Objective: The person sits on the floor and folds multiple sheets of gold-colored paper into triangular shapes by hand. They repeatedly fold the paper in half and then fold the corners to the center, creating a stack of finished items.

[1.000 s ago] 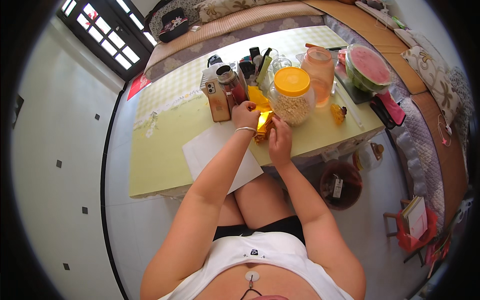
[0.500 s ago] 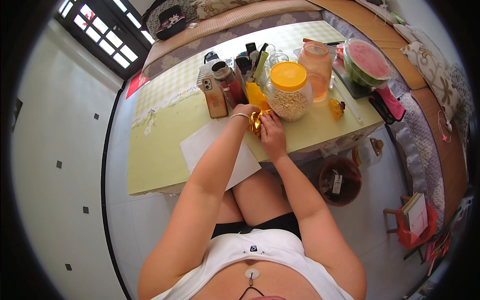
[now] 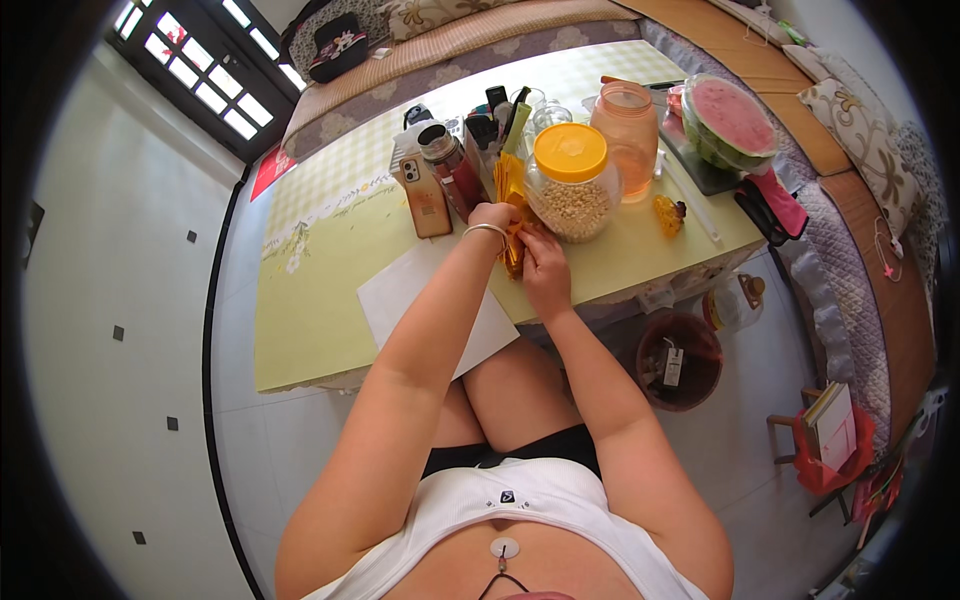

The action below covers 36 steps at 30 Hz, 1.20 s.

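My left hand [image 3: 493, 219] and my right hand [image 3: 543, 264] meet over the table's near edge, both gripping a small folded piece of yellow-orange paper [image 3: 513, 247]. A silver bracelet circles my left wrist. More yellow-orange sheets [image 3: 508, 180] stand just behind my hands. A white sheet of paper [image 3: 403, 290] lies under my left forearm. A glass jar [image 3: 572, 190] with a yellow lid, full of pale grains, stands right beside my hands.
On the pale green table [image 3: 320, 290] stand a phone [image 3: 424, 196], a metal flask [image 3: 447, 160], a pink jar [image 3: 626, 125] and half a watermelon [image 3: 730, 120]. A small yellow object [image 3: 668, 214] lies right of the jar. A brown bin [image 3: 680, 360] sits on the floor.
My hands have stayed together on the yellow paper, working it close in front of the jar. The view has shifted slightly. Nothing else on the table has moved.
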{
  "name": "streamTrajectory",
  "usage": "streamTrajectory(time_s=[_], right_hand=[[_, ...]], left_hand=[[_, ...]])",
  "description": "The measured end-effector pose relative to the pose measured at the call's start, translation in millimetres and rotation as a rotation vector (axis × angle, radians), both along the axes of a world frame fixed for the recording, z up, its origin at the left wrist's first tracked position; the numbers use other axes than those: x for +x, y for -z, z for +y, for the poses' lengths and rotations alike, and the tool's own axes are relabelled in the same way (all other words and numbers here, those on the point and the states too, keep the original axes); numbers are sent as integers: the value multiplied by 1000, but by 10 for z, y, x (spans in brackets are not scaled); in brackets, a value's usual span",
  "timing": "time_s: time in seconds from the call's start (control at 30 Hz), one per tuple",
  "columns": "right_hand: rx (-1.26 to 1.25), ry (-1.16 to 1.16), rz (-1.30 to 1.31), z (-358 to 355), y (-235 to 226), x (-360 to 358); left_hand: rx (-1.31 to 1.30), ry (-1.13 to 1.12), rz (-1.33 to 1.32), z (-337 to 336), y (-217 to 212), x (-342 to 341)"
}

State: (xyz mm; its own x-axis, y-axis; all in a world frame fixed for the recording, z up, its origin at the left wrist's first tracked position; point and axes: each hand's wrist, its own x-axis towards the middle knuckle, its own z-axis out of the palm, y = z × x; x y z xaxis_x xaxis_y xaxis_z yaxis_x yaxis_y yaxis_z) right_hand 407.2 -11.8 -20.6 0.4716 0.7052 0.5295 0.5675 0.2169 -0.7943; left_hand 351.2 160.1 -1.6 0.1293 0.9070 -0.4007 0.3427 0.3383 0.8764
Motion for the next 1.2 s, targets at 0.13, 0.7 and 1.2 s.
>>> streamTrajectory(time_s=[0.13,0.7,1.2], right_hand=[[10,-9,22,5,13,38],[58,-5,89,-2,23,19],[47,-46,83,0,48,44]], left_hand=[[-75,-25,-146,-31,-27,15],[19,80,147,-26,-53,110],[9,139,-49,-76,52,-46]])
